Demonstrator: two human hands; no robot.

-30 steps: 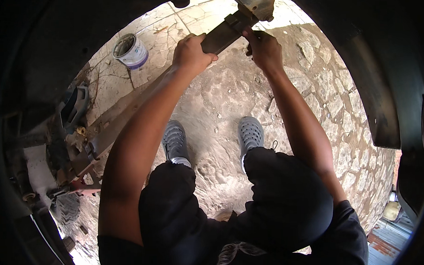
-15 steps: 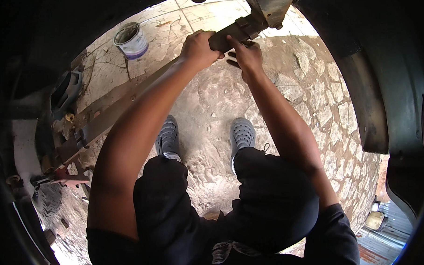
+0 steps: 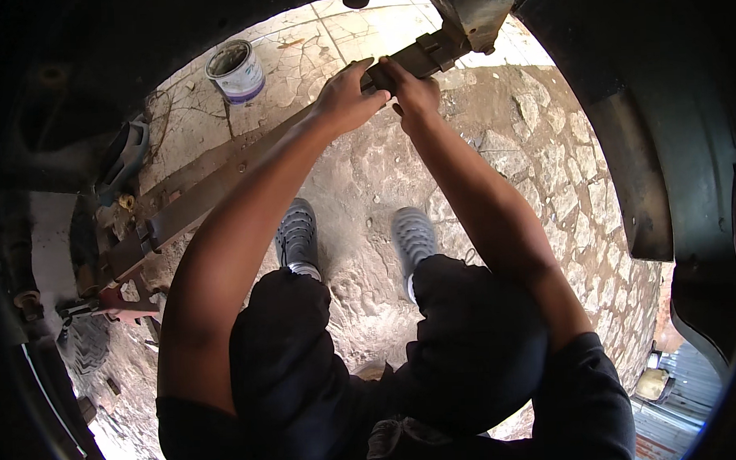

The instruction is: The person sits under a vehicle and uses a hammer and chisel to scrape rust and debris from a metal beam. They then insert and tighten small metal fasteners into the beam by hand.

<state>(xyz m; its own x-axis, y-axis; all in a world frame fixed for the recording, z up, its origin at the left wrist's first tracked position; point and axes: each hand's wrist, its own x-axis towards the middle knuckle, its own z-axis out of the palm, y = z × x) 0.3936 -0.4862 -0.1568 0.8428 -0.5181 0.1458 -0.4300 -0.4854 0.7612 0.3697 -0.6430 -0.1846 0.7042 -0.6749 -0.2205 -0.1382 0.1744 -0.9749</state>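
A long brown leaf spring [image 3: 191,210] slants from the lower left to a metal bracket [image 3: 476,19] at the top. My left hand [image 3: 349,99] grips the spring close to its upper end, fingers over the far side and thumb toward my right hand. Just beside it, my right hand [image 3: 416,92] is closed on the same spring, with its index finger lying along the top face. The two hands almost touch. A clamp-like band [image 3: 435,51] wraps the spring between my right hand and the bracket. The undersides of my fingers are hidden.
An open paint can [image 3: 245,82] stands on cracked tiles [image 3: 289,46] at the far left. Dark vehicle panels [image 3: 681,138] curve down on the right. A red metal part [image 3: 123,303] sits at the left, under the spring. My feet rest on rough stone ground [image 3: 352,230].
My right hand has shifted left along the spring toward my left hand, and its previously spread fingers have closed in. The left hand has stayed nearly in place, its thumb now stretched toward the right hand.
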